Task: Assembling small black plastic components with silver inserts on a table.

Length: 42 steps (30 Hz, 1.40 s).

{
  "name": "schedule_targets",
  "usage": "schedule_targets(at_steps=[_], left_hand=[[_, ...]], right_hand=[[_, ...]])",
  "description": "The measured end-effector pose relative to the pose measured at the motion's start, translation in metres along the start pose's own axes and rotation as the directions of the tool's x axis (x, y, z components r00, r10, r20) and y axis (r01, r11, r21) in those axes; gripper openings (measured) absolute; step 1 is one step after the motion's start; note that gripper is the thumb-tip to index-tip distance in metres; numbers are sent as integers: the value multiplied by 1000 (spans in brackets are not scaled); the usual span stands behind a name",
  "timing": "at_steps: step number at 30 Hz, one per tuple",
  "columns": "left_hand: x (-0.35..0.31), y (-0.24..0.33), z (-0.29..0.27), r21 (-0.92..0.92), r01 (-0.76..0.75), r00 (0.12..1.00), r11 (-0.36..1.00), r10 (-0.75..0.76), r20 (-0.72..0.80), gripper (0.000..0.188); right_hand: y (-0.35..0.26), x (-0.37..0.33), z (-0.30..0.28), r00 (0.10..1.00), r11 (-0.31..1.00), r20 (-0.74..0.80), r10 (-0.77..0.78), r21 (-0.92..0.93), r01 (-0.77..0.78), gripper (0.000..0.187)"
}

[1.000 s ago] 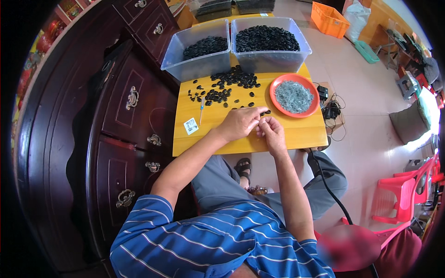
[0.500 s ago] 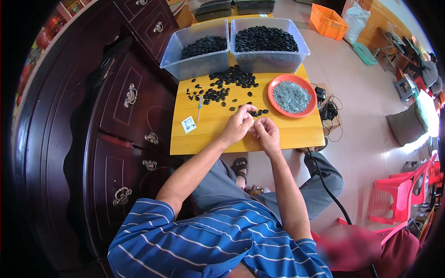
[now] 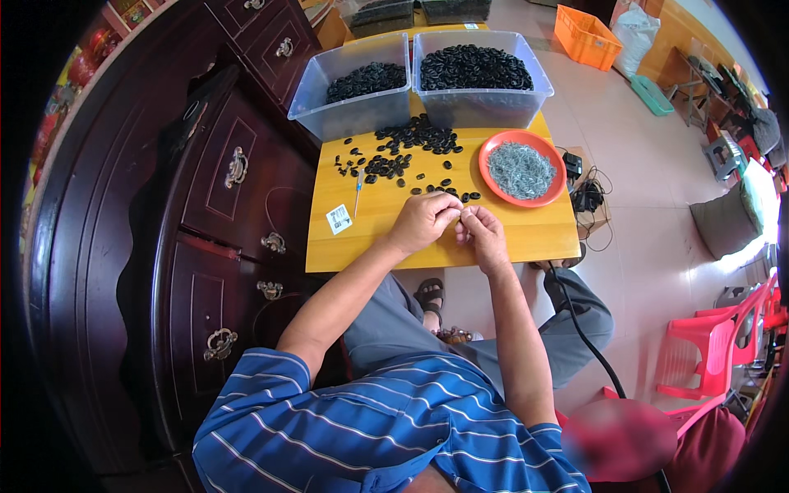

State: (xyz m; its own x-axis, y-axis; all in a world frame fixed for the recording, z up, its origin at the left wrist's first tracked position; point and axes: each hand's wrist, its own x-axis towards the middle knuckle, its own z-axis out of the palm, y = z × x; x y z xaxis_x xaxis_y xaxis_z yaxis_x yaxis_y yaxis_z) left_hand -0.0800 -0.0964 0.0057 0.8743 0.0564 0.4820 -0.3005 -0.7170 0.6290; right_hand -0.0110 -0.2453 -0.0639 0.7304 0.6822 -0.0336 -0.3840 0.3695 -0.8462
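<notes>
"What colour is the tabletop?"
"Yellow, and the little ovals on it are black."
"And the plate?"
"Orangey red, with silvery grey bits in it."
"What about the tubs?"
"Cloudy, see-through blue-grey."
"Tell me about the shirt!"
"Bright blue with thin white stripes. The trousers are plain grey."
"Is the cabinet brown?"
"Very dark, reddish brown, with silvery handles."
"Any more colours?"
"An orange crate, a green basket and a pinky-red chair."
</notes>
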Motion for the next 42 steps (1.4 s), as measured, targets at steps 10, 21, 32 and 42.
schedule_targets(at_steps=[10, 21, 32, 42], left_hand=[[2, -9, -4, 242, -11, 997, 970, -9, 81, 14], [-6, -25, 4, -155, 329, 943, 932, -314, 111, 26], [-1, -8, -5, 180, 36, 997, 983, -49, 68, 14], [-2, -6, -10, -33, 128, 987, 991, -124, 98, 8]], right_hand=[[8, 1, 6, 999, 995, -26, -35, -98, 33, 16], [9, 1, 10, 995, 992, -64, -80, -107, 73, 16], [5, 1, 5, 999, 996, -15, -32, -88, 31, 16], [3, 0, 8, 998, 979, 1, -57, -198, 56, 18]])
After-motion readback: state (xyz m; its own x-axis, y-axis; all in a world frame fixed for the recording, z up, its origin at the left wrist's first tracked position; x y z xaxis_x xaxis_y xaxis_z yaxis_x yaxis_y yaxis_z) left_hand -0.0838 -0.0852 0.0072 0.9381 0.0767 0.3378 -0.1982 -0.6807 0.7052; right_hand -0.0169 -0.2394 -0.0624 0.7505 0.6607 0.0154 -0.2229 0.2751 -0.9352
